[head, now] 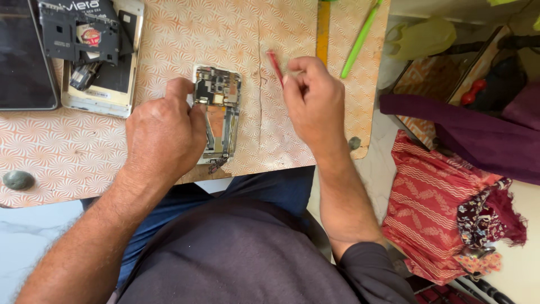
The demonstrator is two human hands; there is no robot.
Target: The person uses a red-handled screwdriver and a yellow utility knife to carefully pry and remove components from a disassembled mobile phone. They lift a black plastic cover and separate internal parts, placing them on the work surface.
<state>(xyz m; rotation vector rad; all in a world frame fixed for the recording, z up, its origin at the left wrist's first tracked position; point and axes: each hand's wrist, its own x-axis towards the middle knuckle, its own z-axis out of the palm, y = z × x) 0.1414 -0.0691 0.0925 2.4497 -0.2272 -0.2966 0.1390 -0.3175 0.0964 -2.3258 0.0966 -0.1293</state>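
Head view: opened phone (pixel 218 115) lies back-up near the middle of the worktop (pixel 169 50), rear cover off, circuit board and copper-coloured patch exposed, long axis running away from the person. Left hand (pixel 164 132) rests on the phone's left edge, fingers curled down, thumb and fingertips pressing against the frame near the top-left corner; it pins the phone rather than lifting it. Right hand (pixel 314 101) sits just right of the phone, not touching it, fingers closed in a pinch on a thin red tool (pixel 275 66); the tool's free end points up and left, over the patterned mat, clear of the phone. Worktop is covered in an orange-and-white swirl-pattern sheet with a seam running between phone and right hand. Top-left: a second disassembled device (pixel 101 62), white frame with a dark plastic part lying on top, and beside it a dark flat screen panel (pixel 25 56). A green stick-shaped tool (pixel 360 39) lies at an angle near the top-right of the worktop, next to a yellow ruler (pixel 322 28). Small grey stone (pixel 18 179) at the left edge, another smaller one (pixel 354 143) at the right edge. Right of the worktop, on the floor: red patterned cloth (pixel 433 202) and purple fabric (pixel 467 132).
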